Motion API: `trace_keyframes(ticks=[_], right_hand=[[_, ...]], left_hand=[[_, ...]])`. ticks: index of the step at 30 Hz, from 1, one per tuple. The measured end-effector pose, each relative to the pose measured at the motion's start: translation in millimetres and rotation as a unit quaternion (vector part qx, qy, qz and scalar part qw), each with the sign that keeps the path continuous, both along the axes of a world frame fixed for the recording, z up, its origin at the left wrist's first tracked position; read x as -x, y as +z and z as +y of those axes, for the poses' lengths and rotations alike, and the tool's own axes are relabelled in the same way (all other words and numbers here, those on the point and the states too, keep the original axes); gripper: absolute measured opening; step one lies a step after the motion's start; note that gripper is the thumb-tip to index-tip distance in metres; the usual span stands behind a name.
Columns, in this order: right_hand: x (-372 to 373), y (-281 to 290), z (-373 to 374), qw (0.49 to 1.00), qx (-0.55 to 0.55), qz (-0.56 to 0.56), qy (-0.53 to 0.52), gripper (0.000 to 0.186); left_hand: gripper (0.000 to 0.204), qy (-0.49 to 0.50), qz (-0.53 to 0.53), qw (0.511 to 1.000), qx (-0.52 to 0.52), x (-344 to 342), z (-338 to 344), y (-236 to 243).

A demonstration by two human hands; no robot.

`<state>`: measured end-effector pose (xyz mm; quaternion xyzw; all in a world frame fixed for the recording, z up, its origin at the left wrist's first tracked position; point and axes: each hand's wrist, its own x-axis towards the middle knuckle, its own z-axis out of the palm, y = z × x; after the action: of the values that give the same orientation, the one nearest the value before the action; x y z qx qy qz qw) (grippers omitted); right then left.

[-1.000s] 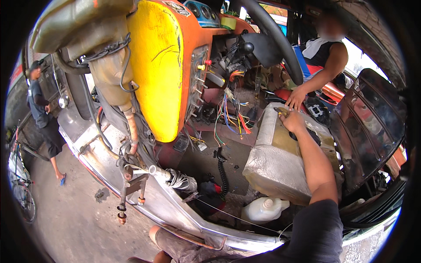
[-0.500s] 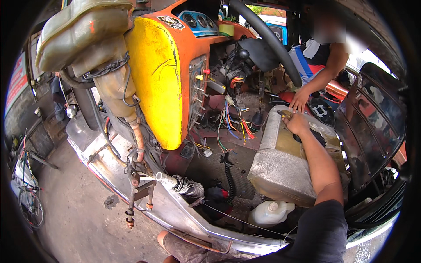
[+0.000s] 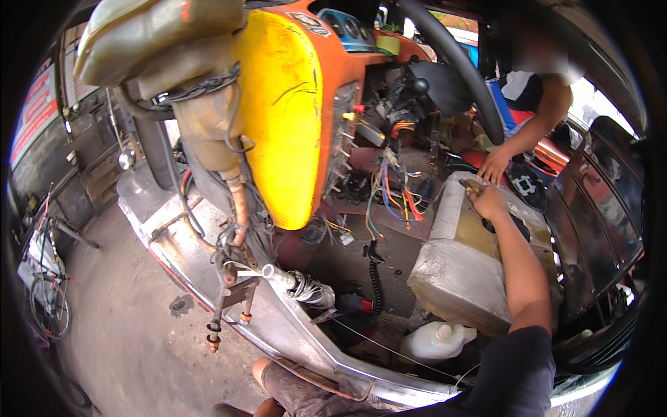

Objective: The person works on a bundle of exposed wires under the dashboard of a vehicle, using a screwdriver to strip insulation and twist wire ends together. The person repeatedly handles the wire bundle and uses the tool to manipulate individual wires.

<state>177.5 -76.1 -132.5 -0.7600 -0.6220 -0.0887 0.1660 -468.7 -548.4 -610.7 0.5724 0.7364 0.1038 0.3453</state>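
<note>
A person's right hand (image 3: 491, 203) grips a small dark-and-yellow object (image 3: 472, 186) atop a silver-covered box (image 3: 451, 267), just beside a co-worker's hand (image 3: 495, 165), near loose coloured wires (image 3: 392, 187); the left hand's state cannot be told.

Over on the left, a red-and-white sign (image 3: 36, 115) shows lettering, up on the grey wall (image 3: 42, 163); and at the far side, a small lettered sticker (image 3: 310, 24) marks the orange dashboard (image 3: 333, 64)!
</note>
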Motion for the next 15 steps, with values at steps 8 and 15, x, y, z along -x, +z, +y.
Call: trace_keyframes(ticks=[8, 15], right_hand=[[10, -5, -9, 0.999, -0.049, -0.013, 0.02, 0.059], [0, -13, 6, 0.999, -0.037, -0.02, -0.01, 0.068]], left_hand=[[0.028, 0.021, 0.001, 1.0, 0.011, 8, -9, 6], [0.028, 0.01, 0.01, 1.0, 0.017, 5, 4, -9]])
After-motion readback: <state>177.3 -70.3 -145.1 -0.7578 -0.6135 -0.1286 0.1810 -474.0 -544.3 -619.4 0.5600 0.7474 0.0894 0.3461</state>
